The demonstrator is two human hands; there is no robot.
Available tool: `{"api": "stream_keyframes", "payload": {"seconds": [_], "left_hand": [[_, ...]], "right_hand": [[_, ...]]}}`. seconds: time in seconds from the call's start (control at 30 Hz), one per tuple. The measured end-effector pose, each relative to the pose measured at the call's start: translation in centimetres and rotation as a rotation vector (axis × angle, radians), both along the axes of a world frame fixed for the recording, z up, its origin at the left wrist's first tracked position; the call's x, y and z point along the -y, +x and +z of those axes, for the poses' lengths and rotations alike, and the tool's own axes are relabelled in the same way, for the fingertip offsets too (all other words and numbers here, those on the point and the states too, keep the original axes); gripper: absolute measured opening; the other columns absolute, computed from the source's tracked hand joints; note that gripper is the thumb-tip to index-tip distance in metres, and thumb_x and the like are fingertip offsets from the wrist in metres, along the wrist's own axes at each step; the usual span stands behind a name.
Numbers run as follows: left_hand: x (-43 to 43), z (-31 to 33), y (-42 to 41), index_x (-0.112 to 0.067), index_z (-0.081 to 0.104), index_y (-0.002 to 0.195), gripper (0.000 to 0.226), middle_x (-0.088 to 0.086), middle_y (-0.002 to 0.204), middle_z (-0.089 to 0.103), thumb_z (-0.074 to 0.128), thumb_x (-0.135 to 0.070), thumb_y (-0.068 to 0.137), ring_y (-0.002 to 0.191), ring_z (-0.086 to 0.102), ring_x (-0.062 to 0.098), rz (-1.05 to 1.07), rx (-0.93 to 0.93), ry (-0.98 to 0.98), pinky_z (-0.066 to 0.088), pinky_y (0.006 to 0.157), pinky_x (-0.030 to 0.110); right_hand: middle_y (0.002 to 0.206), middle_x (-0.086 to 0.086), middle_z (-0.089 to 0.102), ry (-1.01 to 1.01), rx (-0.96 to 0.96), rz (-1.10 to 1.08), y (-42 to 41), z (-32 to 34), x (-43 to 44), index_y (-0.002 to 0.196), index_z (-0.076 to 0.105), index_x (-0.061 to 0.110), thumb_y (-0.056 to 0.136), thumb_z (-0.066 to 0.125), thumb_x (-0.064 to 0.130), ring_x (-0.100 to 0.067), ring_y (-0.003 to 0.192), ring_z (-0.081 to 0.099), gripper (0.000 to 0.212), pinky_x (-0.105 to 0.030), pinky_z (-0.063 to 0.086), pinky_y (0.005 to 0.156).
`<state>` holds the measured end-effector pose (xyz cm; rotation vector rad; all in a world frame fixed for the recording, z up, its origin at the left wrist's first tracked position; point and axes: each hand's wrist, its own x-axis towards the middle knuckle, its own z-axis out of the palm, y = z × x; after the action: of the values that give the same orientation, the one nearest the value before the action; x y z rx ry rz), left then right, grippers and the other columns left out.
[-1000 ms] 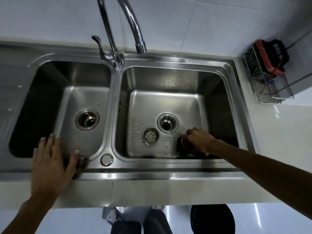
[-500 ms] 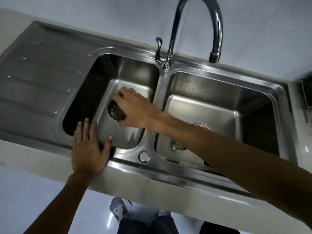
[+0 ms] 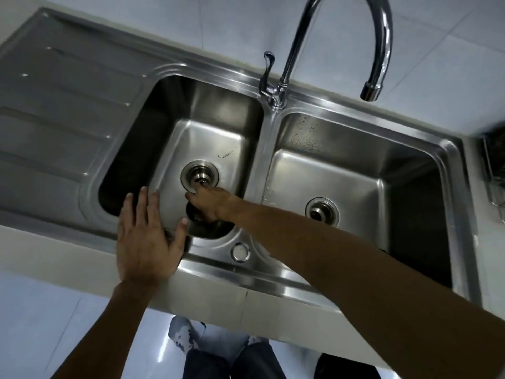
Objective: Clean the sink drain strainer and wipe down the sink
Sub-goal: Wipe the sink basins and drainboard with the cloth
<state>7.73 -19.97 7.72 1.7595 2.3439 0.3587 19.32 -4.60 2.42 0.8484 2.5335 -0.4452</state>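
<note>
The steel double sink [image 3: 246,280] fills the view. In the left basin, the drain strainer [image 3: 199,175] sits in its drain. My right hand [image 3: 211,201] reaches across into that basin, its thumb and forefinger tips touching the strainer's centre knob. A dark round object [image 3: 200,228] is tucked under that hand's palm, near the basin's front wall, seemingly held by the lower fingers. My left hand [image 3: 147,239] lies flat with spread fingers on the sink's front rim. The right basin's drain [image 3: 322,212] is open; my forearm hides part of that basin's floor.
The chrome tap [image 3: 377,50] arches over the right basin, with its lever [image 3: 266,72] at the divider. A ribbed draining board [image 3: 60,113] lies to the left. A wire rack [image 3: 494,165] stands at the right edge. A round overflow cap [image 3: 240,252] sits on the front rim.
My right hand carried the dark round object from the right basin into the left one, then lowered it to the floor beside the drain. The left hand stayed on the rim.
</note>
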Motion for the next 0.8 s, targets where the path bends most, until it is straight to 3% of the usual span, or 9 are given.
{"api": "stream_keyframes", "payload": {"seconds": [0.3,0.47,0.6,0.7,0.8], "left_hand": [[0.0,-0.5,-0.3,-0.011,0.026,0.155,0.082,0.014,0.163,0.024,0.029,-0.066,0.094,0.152,0.014,0.033,0.002,-0.024,-0.007,0.019,0.12,0.052],[0.1,-0.4,-0.3,-0.011,0.028,0.154,0.082,0.014,0.162,0.027,0.029,-0.065,0.094,0.151,0.017,0.034,0.008,-0.026,-0.005,0.021,0.118,0.053],[0.0,-0.2,-0.2,-0.009,0.03,0.153,0.081,0.015,0.161,0.028,0.031,-0.063,0.093,0.151,0.017,0.035,0.002,-0.018,-0.005,0.02,0.118,0.053],[0.0,0.1,0.0,-0.008,0.032,0.153,0.08,0.016,0.16,0.03,0.033,-0.061,0.093,0.15,0.018,0.036,0.008,-0.008,-0.001,0.021,0.118,0.054],[0.0,0.3,0.0,-0.007,0.032,0.152,0.08,0.018,0.159,0.031,0.032,-0.061,0.093,0.15,0.019,0.037,-0.003,-0.006,0.0,0.02,0.118,0.053]], "right_hand": [[0.147,-0.029,0.029,0.029,0.047,0.044,-0.2,-0.4,0.5,0.139,0.04,0.006,0.09,0.063,0.009,-0.045,0.124,0.048,0.055,-0.051,0.051,0.091],[0.142,-0.028,0.034,0.031,0.053,0.072,-0.4,-0.2,0.6,0.139,0.04,0.004,0.094,0.059,0.01,-0.044,0.124,0.048,0.049,-0.05,0.049,0.091],[0.142,-0.025,0.035,-0.013,0.091,0.005,-0.3,1.1,0.8,0.144,0.035,0.008,0.092,0.064,0.015,-0.043,0.126,0.047,0.06,-0.049,0.049,0.098],[0.134,-0.019,0.048,0.015,-0.114,-0.052,1.1,4.2,0.3,0.141,0.043,0.007,0.084,0.074,0.014,-0.035,0.119,0.056,0.065,-0.041,0.052,0.095],[0.118,-0.008,0.061,0.101,-0.484,-0.238,6.1,8.0,0.0,0.124,0.058,0.013,0.085,0.071,0.012,-0.021,0.102,0.062,0.041,-0.035,0.055,0.088]]}}
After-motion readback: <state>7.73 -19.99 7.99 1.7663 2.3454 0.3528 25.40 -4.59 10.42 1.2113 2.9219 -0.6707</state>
